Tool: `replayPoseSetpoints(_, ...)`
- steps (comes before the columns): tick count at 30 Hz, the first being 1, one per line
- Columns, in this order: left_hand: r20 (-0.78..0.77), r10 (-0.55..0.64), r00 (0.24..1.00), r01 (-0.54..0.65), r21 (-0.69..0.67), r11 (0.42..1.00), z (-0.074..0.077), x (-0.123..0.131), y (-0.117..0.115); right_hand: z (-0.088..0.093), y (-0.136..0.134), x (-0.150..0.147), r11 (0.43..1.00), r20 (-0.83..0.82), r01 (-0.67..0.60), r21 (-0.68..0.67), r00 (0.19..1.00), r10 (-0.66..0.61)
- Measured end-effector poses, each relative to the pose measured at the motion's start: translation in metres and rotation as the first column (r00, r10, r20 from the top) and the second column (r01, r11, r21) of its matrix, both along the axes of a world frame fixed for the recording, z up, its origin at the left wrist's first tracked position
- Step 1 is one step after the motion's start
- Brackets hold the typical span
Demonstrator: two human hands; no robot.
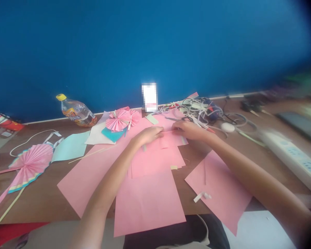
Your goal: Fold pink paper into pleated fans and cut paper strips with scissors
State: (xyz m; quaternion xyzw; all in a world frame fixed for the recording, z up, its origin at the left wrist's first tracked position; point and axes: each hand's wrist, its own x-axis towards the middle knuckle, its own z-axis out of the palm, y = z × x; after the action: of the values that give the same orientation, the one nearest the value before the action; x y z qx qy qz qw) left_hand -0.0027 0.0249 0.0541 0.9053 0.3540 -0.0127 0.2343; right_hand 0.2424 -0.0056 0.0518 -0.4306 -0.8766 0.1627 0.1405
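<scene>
At the far part of the pink sheets, my left hand has its fingers closed at the edge of a small pink paper piece. My right hand pinches the same edge a little to the right. Under both hands lie overlapping pink sheets, and a larger pink sheet reaches over the table's front edge. A pale paper strip lies just beyond my left hand. Dark-bladed scissors seem to lie behind my right hand, partly hidden.
Pink pleated paper rosettes and a pleated fan lie left. A tilted plastic bottle stands by the blue wall. Tangled cords and paper strips fill the back right, near a white power strip. Another pink sheet lies right.
</scene>
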Motion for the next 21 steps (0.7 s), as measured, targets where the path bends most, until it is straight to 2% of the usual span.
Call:
replayPoseSetpoints(3,0.015,-0.003,1.0,0.002,0.053,0.999,-0.003,-0.003,0.003,0.0,0.001,0.002,0.999,-0.002,-0.036,0.038,0.999,0.036)
replayPoseSetpoints(7,0.033,-0.03,0.999,0.031,-0.04,0.999,0.0,-0.011,0.009,0.0,0.0,0.002,0.997,0.022,-0.055,0.049,0.998,0.054)
replayPoseSetpoints(12,-0.058,0.034,0.998,-0.039,-0.087,0.995,0.008,-0.021,0.013,0.009,-0.006,-0.001,0.991,0.099,-0.047,0.127,0.994,0.035)
replayPoseSetpoints(16,-0.116,0.06,0.991,-0.061,-0.006,0.998,0.014,-0.025,0.009,0.016,-0.008,-0.003,0.976,0.204,0.02,0.217,0.977,-0.065)
replayPoseSetpoints(21,-0.139,0.103,0.985,-0.083,0.143,0.986,0.012,-0.03,0.007,0.013,-0.007,-0.002,0.964,0.248,0.104,0.245,0.954,-0.166)
